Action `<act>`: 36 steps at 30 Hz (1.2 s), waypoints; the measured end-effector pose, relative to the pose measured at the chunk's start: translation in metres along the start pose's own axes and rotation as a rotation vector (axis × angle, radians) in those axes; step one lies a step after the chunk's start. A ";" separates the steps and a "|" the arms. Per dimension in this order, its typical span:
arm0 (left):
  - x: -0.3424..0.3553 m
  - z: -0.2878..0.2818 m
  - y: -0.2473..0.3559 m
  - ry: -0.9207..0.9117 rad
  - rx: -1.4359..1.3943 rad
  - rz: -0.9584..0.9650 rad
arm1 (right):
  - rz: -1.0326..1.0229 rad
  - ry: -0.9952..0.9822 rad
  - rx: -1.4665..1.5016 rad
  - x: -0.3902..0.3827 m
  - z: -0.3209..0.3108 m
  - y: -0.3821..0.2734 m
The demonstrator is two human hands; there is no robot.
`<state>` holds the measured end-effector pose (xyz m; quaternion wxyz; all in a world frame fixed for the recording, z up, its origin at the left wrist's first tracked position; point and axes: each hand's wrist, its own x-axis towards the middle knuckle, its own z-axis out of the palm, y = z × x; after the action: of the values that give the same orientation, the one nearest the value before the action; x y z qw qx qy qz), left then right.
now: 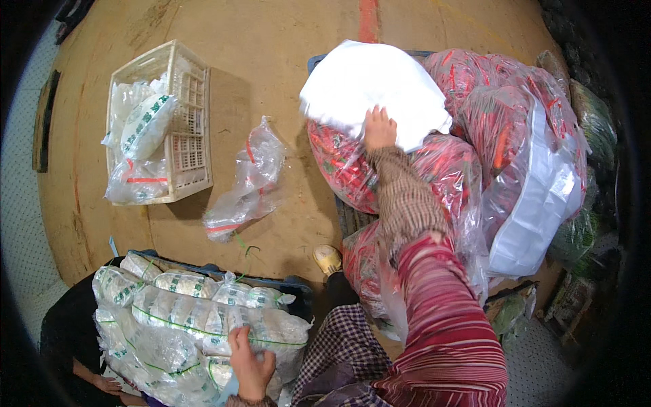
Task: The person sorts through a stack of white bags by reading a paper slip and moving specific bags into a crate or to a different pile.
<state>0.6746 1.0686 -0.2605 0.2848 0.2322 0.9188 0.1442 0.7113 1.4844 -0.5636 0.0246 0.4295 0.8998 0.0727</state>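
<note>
My right hand reaches far forward and lies on a white sheet, fingers extended over its near part. The sheet covers part of several clear plastic bags of red chili peppers, heaped on a dark pallet. My left hand is low in the view, fingers apart and thumb out, over the near right side of a pile of clear bags. These bags hold white packs with green print and are tied with green string. Whether that hand touches them I cannot tell.
A white plastic crate with clear bags stands at the far left. A crumpled clear bag with red strips lies on the floor beside it. Another person's hand shows at the lower left. Bags of greens line the right.
</note>
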 end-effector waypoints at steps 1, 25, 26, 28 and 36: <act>0.020 0.005 0.009 -0.076 -0.156 0.002 | -0.091 -0.055 0.030 -0.012 -0.008 -0.005; 0.141 0.216 0.117 -0.488 -0.784 0.124 | -0.298 -0.098 0.569 0.057 -0.057 0.026; 0.110 0.213 0.099 -0.265 -0.614 0.485 | -0.229 -0.367 0.414 0.057 -0.048 0.017; 0.055 0.173 0.062 -0.441 -0.541 0.393 | -0.127 -0.576 0.223 0.044 -0.021 0.006; -0.011 0.056 -0.063 -0.412 -0.074 -0.091 | -0.044 -0.028 0.606 0.009 -0.031 0.046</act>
<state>0.6940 1.0164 -0.3247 0.4812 0.2042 0.8448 0.1140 0.7379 1.5165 -0.5262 -0.0907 0.3987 0.8891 -0.2057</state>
